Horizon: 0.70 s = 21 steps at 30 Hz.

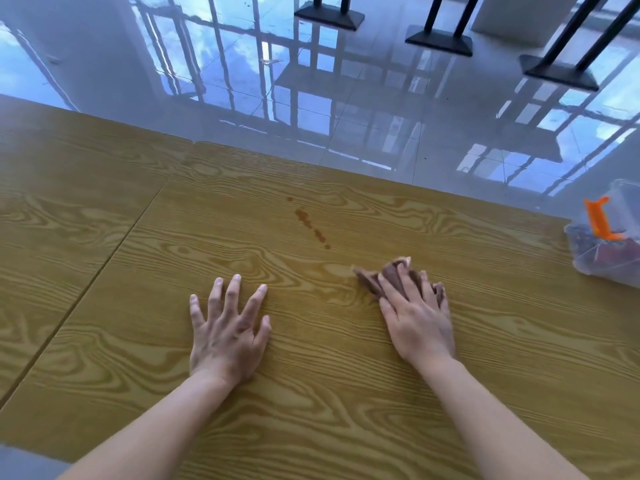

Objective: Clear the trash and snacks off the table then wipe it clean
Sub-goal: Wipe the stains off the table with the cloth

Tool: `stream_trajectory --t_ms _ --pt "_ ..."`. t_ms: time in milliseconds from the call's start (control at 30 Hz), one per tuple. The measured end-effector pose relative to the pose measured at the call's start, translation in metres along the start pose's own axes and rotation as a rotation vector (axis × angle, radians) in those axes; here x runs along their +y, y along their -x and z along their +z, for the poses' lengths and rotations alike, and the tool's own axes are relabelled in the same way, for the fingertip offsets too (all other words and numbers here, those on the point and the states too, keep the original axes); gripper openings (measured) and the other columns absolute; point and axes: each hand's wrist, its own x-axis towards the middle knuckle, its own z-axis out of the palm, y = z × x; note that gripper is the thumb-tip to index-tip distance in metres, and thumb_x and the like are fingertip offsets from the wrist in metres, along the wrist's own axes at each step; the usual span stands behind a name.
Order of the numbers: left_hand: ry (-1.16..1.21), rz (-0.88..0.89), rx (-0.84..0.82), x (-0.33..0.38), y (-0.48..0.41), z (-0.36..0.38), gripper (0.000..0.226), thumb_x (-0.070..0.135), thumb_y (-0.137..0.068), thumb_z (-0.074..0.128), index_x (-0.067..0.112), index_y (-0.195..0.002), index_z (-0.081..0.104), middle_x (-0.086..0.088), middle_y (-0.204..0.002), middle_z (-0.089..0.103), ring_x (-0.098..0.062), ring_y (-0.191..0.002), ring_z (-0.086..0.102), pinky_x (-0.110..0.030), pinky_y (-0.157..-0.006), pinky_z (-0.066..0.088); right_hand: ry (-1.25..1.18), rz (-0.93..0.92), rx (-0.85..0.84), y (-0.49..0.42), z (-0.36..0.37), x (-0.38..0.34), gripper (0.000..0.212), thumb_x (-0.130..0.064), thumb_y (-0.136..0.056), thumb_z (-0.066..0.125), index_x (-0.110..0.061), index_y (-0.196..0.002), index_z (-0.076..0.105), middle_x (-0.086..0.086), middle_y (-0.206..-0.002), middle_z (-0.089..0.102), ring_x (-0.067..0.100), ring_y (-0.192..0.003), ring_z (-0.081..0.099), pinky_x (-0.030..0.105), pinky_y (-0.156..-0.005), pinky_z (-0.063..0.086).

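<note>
We note the right hand [417, 320] pressed flat on a crumpled brown cloth [394, 278], fingers [391, 289] laid over it, holding it against the wood-grain worktop [311, 410]. Left hand [225, 334] rests palm down at the cloth's 9 o'clock, fingers spread wide, holding nothing. A brown stain trail [311, 228] sits at the cloth's 11 o'clock. A clear container [602, 265] stands at 3 o'clock, by the worktop edge.

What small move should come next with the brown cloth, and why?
Probably slide the right hand, pressing the crumpled brown cloth, forward and left onto the trail of brown spots on the wood-grain table. The spots lie just beyond the cloth, unwiped, while the left hand rests flat, fingers spread, bracing.
</note>
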Motion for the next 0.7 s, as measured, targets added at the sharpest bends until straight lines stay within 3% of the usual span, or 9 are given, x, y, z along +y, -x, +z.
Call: stream_trajectory --t_ms 67,100,200,300,367,433,533,600,700 --pt "0.001 0.013 -0.017 -0.004 -0.003 -0.003 0.058 0.063 -0.087 0.023 0.049 -0.143 0.027 -0.001 -0.157 0.020 -0.028 -0.146 0.010 -0.059 -0.116 0.004 -0.047 0.104 -0.021 -0.024 0.000 -0.043 0.050 -0.059 -0.100 0.014 -0.056 -0.150 0.009 -0.017 -0.164 -0.010 0.025 -0.152 -0.007 0.053 -0.120 -0.006" --pt "-0.003 0.043 -0.009 -0.008 -0.006 -0.006 0.058 0.065 -0.086 0.025 0.049 -0.141 0.031 0.000 -0.154 0.025 -0.028 -0.145 0.015 -0.057 -0.115 0.009 -0.049 0.055 -0.040 -0.027 0.003 -0.066 0.051 -0.060 -0.100 0.013 -0.056 -0.150 0.009 -0.015 -0.164 -0.011 0.026 -0.152 -0.009 0.054 -0.120 -0.007" --pt "-0.017 0.156 0.035 -0.033 -0.023 -0.015 0.054 0.068 -0.083 0.031 0.050 -0.133 0.043 -0.001 -0.141 0.041 -0.028 -0.132 0.035 -0.056 -0.107 0.026 -0.018 -0.272 -0.027 -0.004 0.018 -0.110 0.051 -0.062 -0.099 0.014 -0.054 -0.150 0.013 -0.012 -0.166 0.001 0.029 -0.153 -0.003 0.057 -0.119 -0.002" --pt "-0.019 0.118 0.000 -0.058 -0.049 -0.020 0.054 0.069 -0.087 0.026 0.054 -0.139 0.033 -0.002 -0.148 0.031 -0.025 -0.142 0.021 -0.065 -0.112 0.014 0.023 -0.449 0.007 0.015 0.026 -0.084 0.049 -0.060 -0.101 0.017 -0.052 -0.149 0.023 -0.011 -0.164 0.018 0.027 -0.152 0.010 0.054 -0.120 0.008" --pt "-0.037 0.097 -0.046 -0.067 -0.060 -0.017 0.059 0.075 -0.087 0.019 0.060 -0.144 0.011 -0.002 -0.159 0.011 -0.026 -0.149 -0.001 -0.067 -0.113 0.002 0.063 -0.286 0.012 -0.004 0.020 -0.051 0.051 -0.060 -0.100 0.012 -0.053 -0.150 0.018 -0.014 -0.165 0.010 0.026 -0.152 0.010 0.053 -0.121 0.007" --pt "-0.060 0.123 -0.061 -0.071 -0.062 -0.014 0.063 0.080 -0.084 0.007 0.063 -0.142 -0.006 0.001 -0.163 -0.004 -0.027 -0.148 -0.014 -0.068 -0.112 -0.004 0.033 0.006 -0.013 -0.044 0.006 -0.031 0.052 -0.061 -0.098 0.010 -0.055 -0.150 0.011 -0.017 -0.165 -0.002 0.025 -0.153 0.003 0.054 -0.121 0.003" --pt "-0.054 0.128 -0.022 -0.073 -0.062 -0.012 0.064 0.081 -0.083 0.003 0.062 -0.142 -0.011 0.000 -0.164 -0.005 -0.027 -0.149 -0.015 -0.068 -0.113 -0.005 -0.085 0.255 -0.050 -0.089 -0.009 -0.049 0.050 -0.060 -0.099 0.012 -0.058 -0.149 0.010 -0.016 -0.165 -0.009 0.027 -0.152 -0.005 0.056 -0.120 -0.002" --pt "-0.044 0.125 -0.019 -0.073 -0.062 -0.013 0.064 0.081 -0.083 0.006 0.062 -0.142 -0.009 0.000 -0.164 -0.003 -0.027 -0.149 -0.013 -0.067 -0.113 -0.006 -0.074 0.170 -0.059 -0.086 -0.006 -0.075 0.050 -0.060 -0.100 0.012 -0.058 -0.149 0.008 -0.015 -0.165 -0.011 0.028 -0.152 -0.006 0.056 -0.120 -0.002" --pt "-0.023 0.111 0.000 -0.074 -0.059 -0.013 0.065 0.081 -0.083 0.013 0.062 -0.143 -0.004 0.003 -0.164 0.002 -0.024 -0.149 -0.011 -0.065 -0.114 -0.006 0.012 -0.153 -0.003 -0.021 0.018 -0.108 0.050 -0.060 -0.100 0.015 -0.057 -0.149 0.010 -0.014 -0.166 -0.003 0.027 -0.153 -0.003 0.056 -0.120 0.001"
